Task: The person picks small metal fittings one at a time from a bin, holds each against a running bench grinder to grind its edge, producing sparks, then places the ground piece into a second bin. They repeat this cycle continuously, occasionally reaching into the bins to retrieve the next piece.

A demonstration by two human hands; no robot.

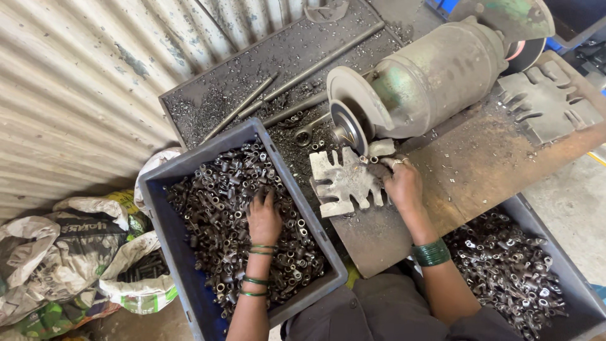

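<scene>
Crumpled woven sacks, grey-white with dark print, lie heaped on the floor at lower left, against the foot of a corrugated metal wall. One sack mouth gapes open beside a blue-grey plastic crate, showing dark metal pieces inside; its lower edge carries green and yellow-striped print. A yellow-and-green printed patch shows between the heap and the crate's far corner, where a white sack edge curls up against the crate wall. More green and reddish printed material lies flattened beneath the heap. The print is too creased to make out clearly.
</scene>
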